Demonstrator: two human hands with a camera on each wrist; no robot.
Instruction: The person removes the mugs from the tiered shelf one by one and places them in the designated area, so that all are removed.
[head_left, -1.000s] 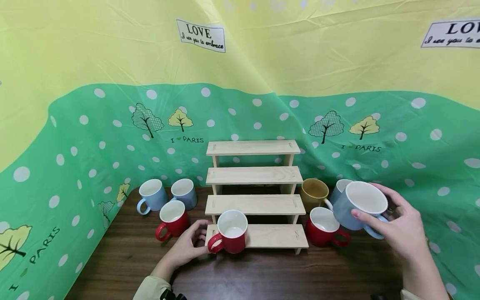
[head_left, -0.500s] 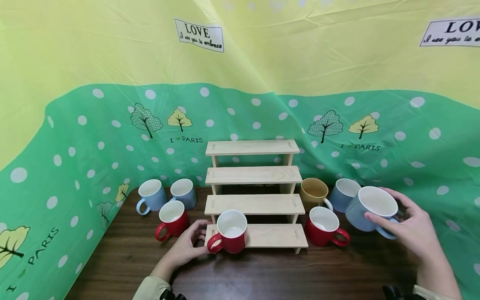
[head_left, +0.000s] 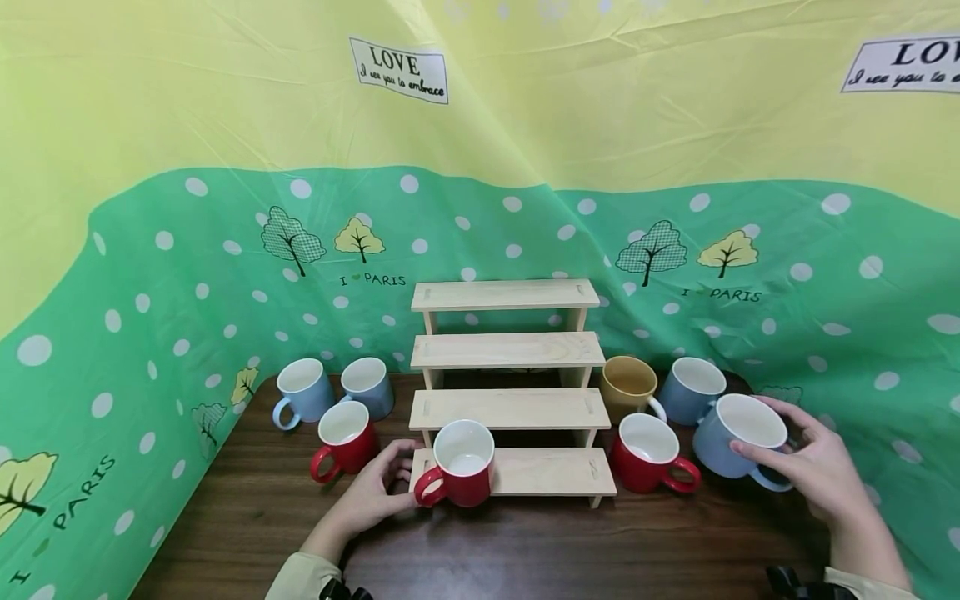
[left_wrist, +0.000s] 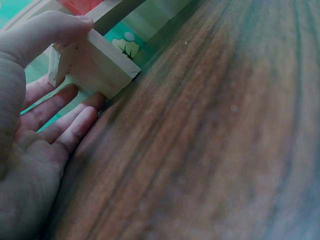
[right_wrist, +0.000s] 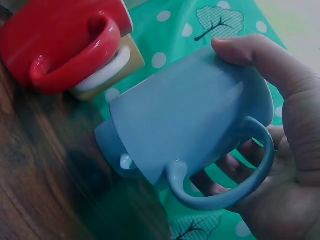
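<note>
My right hand (head_left: 813,467) holds a light blue mug (head_left: 731,442) with a white inside, its thumb near the rim and its fingers round the far side. In the right wrist view the mug's handle (right_wrist: 260,165) points toward the palm. Behind it stands another blue mug (head_left: 688,396). My left hand (head_left: 381,483) grips the left end of a four-step wooden display stand (head_left: 551,472), thumb on the lowest step's edge and fingers by its side panel (left_wrist: 97,65). Beside that hand, a red mug (head_left: 472,482) sits on the lowest step.
Right of the stand are a mustard mug (head_left: 626,396) with a white handle and a red mug (head_left: 643,467). Left of it are two blue mugs, one at the corner (head_left: 311,400), and another red mug (head_left: 358,446). A green and yellow printed cloth (head_left: 517,217) hangs behind the brown table (head_left: 525,558).
My right hand has moved the blue mug rightward, then down toward the table, which uncovered the blue mug behind it. The left hand has stayed at the stand.
</note>
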